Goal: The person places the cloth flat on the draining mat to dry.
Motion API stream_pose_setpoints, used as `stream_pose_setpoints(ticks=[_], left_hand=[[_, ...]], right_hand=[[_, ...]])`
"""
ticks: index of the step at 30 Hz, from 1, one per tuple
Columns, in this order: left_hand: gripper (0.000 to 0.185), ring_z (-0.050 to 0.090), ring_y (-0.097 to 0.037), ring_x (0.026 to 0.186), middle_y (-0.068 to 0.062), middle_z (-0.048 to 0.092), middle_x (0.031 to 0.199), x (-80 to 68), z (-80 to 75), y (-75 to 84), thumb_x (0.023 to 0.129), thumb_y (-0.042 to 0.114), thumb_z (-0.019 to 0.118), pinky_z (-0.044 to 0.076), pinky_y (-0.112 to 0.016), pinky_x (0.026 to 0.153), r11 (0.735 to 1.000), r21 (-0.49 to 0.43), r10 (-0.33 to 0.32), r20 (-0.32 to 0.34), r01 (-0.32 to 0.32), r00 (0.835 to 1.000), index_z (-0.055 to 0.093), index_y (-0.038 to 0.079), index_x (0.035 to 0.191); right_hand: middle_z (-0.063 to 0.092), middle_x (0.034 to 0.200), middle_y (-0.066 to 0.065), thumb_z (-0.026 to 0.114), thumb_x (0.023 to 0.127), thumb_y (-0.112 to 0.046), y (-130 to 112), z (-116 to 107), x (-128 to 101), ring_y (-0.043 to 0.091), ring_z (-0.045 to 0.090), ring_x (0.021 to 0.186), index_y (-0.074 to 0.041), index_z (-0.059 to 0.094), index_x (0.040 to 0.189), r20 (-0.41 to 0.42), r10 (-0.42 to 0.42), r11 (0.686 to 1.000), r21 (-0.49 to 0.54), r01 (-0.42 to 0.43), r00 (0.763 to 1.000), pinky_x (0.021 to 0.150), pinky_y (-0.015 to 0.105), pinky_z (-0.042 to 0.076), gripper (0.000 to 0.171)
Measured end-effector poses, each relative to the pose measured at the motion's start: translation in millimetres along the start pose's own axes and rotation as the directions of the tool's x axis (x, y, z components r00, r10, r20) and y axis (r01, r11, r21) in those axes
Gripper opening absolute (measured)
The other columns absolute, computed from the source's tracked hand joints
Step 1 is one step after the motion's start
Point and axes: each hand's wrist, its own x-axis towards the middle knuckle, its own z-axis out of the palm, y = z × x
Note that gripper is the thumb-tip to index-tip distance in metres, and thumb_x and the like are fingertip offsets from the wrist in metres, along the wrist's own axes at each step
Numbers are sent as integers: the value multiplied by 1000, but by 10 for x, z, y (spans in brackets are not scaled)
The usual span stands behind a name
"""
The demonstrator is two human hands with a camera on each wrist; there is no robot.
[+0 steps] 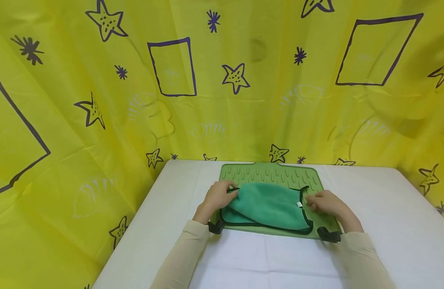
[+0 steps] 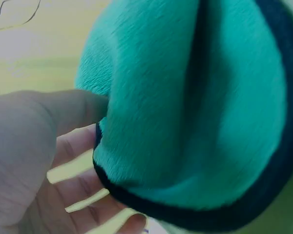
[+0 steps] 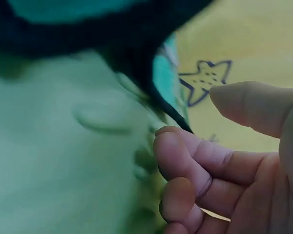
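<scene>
A green cloth [image 1: 269, 204] with dark edging and a small white tag lies folded over on a light green ridged mat [image 1: 269, 172]. At its left edge my left hand [image 1: 219, 196] pinches the fabric; in the left wrist view the thumb presses the front of the cloth [image 2: 151, 97] and the fingers sit behind it. My right hand [image 1: 326, 202] hovers by the tagged right edge. In the right wrist view the right thumb stands apart from loosely bent fingers [image 3: 173, 151], which hold nothing, close to the dark edging [image 3: 156, 92].
Black wrist-camera mounts show under each wrist, the left one [image 1: 216, 227] and the right one [image 1: 329, 235]. The mat rests on a table with a white cover [image 1: 243, 261]. A yellow curtain [image 1: 265, 120] with starfish drawings surrounds the back and sides.
</scene>
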Motion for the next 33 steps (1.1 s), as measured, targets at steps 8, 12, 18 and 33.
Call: stream_pose_setpoints(ticks=[8, 12, 18, 33], left_hand=[[20, 71, -24, 105, -6, 76, 116, 10, 61, 95, 99, 26, 69, 58, -40, 85, 995, 35, 93, -13, -92, 996, 77, 17, 115], [18, 70, -22, 104, -4, 76, 114, 4, 63, 134, 99, 26, 69, 57, -38, 86, 994, 33, 108, -20, -108, 994, 77, 17, 113], [15, 69, -20, 101, -2, 75, 109, -3, 50, 171, 97, 26, 70, 56, -37, 85, 991, 51, 123, -66, -120, 990, 77, 17, 107], [6, 58, -14, 68, -1, 70, 81, 8, -111, 42, 93, 19, 70, 47, -28, 59, 996, -85, -50, -248, 30, 968, 71, 14, 92]], right_hand=[[34, 53, -8, 67, 96, -28, -55, 218, 78, 10, 35, 52, -18, 44, 56, -29, -3, 1000, 19, 3, 1000, 52, 27, 34, 48], [34, 52, -8, 71, 92, -19, -62, 255, 82, 8, 35, 51, -16, 47, 55, -46, 7, 999, 32, -6, 999, 51, 27, 34, 44], [35, 50, -8, 72, 87, -16, -85, 301, 91, 9, 36, 50, -16, 48, 52, -85, 2, 1000, 8, -2, 996, 51, 27, 33, 43], [42, 62, -3, 59, 92, -19, 24, 134, 86, 15, 44, 62, -13, 52, 64, -141, 23, 1000, -18, -26, 990, 57, 30, 37, 29]])
